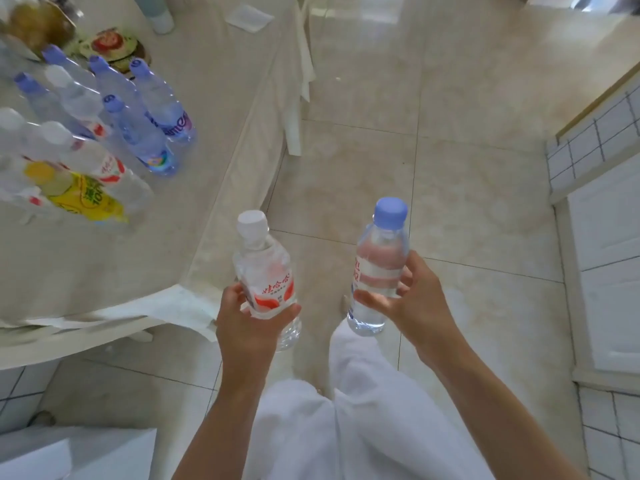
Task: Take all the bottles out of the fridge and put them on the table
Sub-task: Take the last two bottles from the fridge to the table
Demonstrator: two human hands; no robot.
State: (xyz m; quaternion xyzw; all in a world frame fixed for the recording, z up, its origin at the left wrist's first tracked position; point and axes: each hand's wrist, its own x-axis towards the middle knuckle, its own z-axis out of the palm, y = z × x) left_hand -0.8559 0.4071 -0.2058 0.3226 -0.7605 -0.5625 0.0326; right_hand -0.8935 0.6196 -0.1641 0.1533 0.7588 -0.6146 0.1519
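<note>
My left hand [247,327] grips a clear water bottle with a white cap and a red label [265,275], held upright over the floor beside the table's corner. My right hand [412,299] grips a clear bottle with a blue cap and a pink label [379,265], also upright. The table [166,244], covered with a pale cloth, lies to the left. Several bottles stand on it: blue-capped ones [152,123], white-capped ones [83,147] and a yellow-labelled one [79,195]. The fridge is not in view.
A pale tiled floor [450,168] stretches ahead. White cabinets and a tiled wall [606,237] run along the right. A white box-like surface [76,452] sits at the lower left. My white trousers [346,410] fill the bottom middle. Food items [110,46] sit at the table's far end.
</note>
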